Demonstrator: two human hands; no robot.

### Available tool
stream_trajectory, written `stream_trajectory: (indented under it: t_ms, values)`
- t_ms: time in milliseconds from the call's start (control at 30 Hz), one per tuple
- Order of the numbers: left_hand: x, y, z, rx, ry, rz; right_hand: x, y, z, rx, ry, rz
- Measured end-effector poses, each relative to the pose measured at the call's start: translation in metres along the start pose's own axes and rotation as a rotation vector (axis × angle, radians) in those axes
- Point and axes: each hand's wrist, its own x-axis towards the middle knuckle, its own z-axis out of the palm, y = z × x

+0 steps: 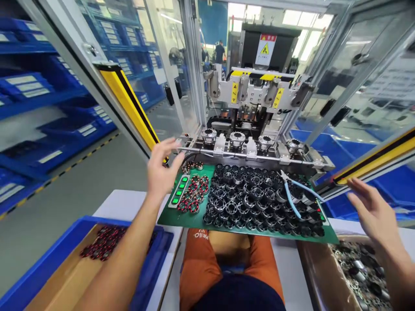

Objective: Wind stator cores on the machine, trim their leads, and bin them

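My left hand is raised beside the green work surface, thumb and fingers apart and nothing in them. Close to it are red-and-copper wound motor stators and a panel of green-lit buttons. Out at the right side, my right hand hangs with its fingers stretched out, also holding nothing. Black ring-shaped parts cover most of the green surface in tight rows. Blue-handled pliers lie on top of them, jaws toward the machine.
Behind the surface, a machine has several round fixtures in a row. Yellow light-curtain bars flank its opening. At lower left is a blue bin with wound stators; at lower right, a box of metal parts.
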Motion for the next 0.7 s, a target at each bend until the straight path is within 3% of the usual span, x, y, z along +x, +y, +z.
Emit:
stream_trajectory:
  t_ms: [33,100,167,233,333,467,600,700]
  values:
    - [-0.034,0.001,-0.015,0.034,0.056,0.075,-0.035,0.017,0.000,0.008,0.034,0.147]
    - [-0.097,0.000,-0.032,0.158,-0.012,0.171,-0.092,0.044,0.013,-0.008,0.100,0.361]
    - [-0.140,-0.004,-0.033,0.275,-0.142,0.182,-0.126,0.060,0.034,0.025,0.119,0.443]
    - [-0.162,-0.010,-0.023,0.368,-0.233,0.164,-0.140,0.067,0.057,0.059,0.117,0.440]
    - [-0.170,-0.014,-0.006,0.442,-0.292,0.180,-0.140,0.070,0.081,0.045,0.131,0.402]
    - [-0.170,-0.016,0.006,0.410,-0.306,0.188,-0.138,0.074,0.090,-0.002,0.149,0.366]
    - [-0.168,-0.012,0.010,0.213,-0.226,0.187,-0.141,0.078,0.088,-0.026,0.114,0.328]
    - [-0.171,-0.009,0.001,0.130,-0.134,0.200,-0.142,0.076,0.085,-0.027,0.100,0.306]
